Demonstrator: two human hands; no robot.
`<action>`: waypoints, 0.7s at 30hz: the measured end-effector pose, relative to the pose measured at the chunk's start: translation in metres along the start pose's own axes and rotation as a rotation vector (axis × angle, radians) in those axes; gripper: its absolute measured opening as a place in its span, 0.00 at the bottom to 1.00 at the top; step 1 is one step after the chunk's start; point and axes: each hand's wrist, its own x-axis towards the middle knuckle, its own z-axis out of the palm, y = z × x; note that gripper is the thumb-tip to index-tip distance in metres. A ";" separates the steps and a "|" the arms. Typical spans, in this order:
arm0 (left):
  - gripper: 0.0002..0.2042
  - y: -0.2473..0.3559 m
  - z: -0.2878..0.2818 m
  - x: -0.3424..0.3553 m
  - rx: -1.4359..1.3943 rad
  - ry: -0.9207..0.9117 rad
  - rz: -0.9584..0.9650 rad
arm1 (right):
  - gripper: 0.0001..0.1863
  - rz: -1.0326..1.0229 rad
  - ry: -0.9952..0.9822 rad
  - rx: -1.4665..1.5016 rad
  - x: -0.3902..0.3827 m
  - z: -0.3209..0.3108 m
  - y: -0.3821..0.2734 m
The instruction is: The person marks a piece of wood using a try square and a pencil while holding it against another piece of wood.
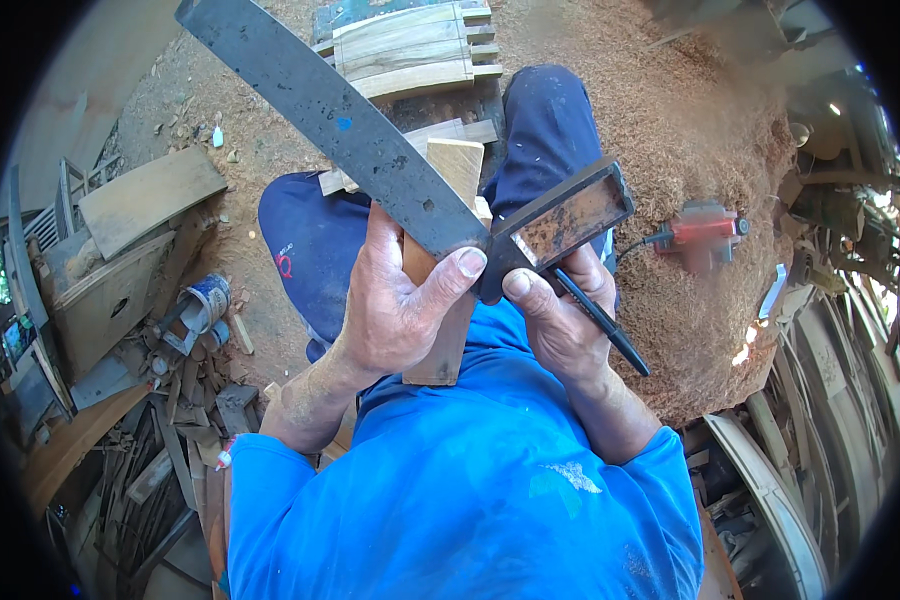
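Note:
A large dark metal try square [335, 125] lies across both my hands, its long blade slanting up to the left and its framed handle to the right. My left hand [390, 310] is closed on it, the thumb pressed on the blade near the corner. My right hand [575, 330] grips the handle end from below, with a black pen [610, 332] tucked between thumb and fingers. Under the square, a narrow wooden piece [435, 355] runs between my legs toward my shirt. Whether my left fingers also hold that wood is hidden.
Ahead sits a slatted wooden panel [400, 50] with projecting tenons. On the sawdust at right lies a red power tool [705, 232] with a cord. Boards [155, 200], a paint-stained can [206, 300] and scrap wood crowd the left; more planks [830, 370] stack at right.

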 end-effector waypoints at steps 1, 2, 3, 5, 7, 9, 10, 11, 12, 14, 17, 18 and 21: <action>0.28 0.000 0.001 0.000 -0.011 0.005 0.009 | 0.23 0.005 0.000 -0.005 -0.001 -0.001 0.000; 0.28 0.000 0.001 0.000 -0.018 0.009 0.013 | 0.23 0.011 -0.001 -0.010 -0.002 -0.002 0.000; 0.27 -0.001 0.002 -0.001 -0.024 0.014 0.015 | 0.23 -0.001 -0.007 -0.032 -0.002 -0.003 0.001; 0.27 0.000 0.002 0.000 -0.022 0.012 0.012 | 0.23 0.007 -0.003 -0.035 -0.002 -0.004 0.002; 0.27 0.002 0.000 -0.001 -0.007 -0.001 -0.004 | 0.23 0.009 0.001 -0.031 -0.002 -0.004 0.001; 0.26 0.004 0.000 0.000 0.013 -0.002 0.003 | 0.23 -0.001 0.003 -0.018 -0.002 -0.002 0.001; 0.26 0.004 0.000 0.001 0.023 -0.004 0.006 | 0.23 -0.003 0.001 -0.025 -0.002 -0.003 0.001; 0.26 0.004 0.000 0.000 0.019 -0.008 -0.004 | 0.22 -0.005 0.000 -0.032 -0.002 -0.003 0.001; 0.26 0.003 -0.001 0.000 0.013 -0.011 -0.013 | 0.22 -0.007 -0.003 -0.041 -0.002 -0.004 0.001; 0.25 0.000 0.000 -0.001 0.007 -0.013 -0.008 | 0.21 0.009 -0.037 -0.038 -0.007 -0.009 0.000; 0.25 -0.001 0.000 -0.002 0.010 -0.008 0.026 | 0.20 -0.141 0.094 -0.151 -0.023 -0.022 0.001; 0.25 0.000 -0.001 -0.001 0.012 -0.009 0.031 | 0.20 -0.223 0.167 -0.205 -0.029 -0.029 -0.001; 0.25 0.000 0.001 0.001 0.020 -0.004 0.040 | 0.19 -0.731 0.215 -0.480 -0.028 -0.039 -0.020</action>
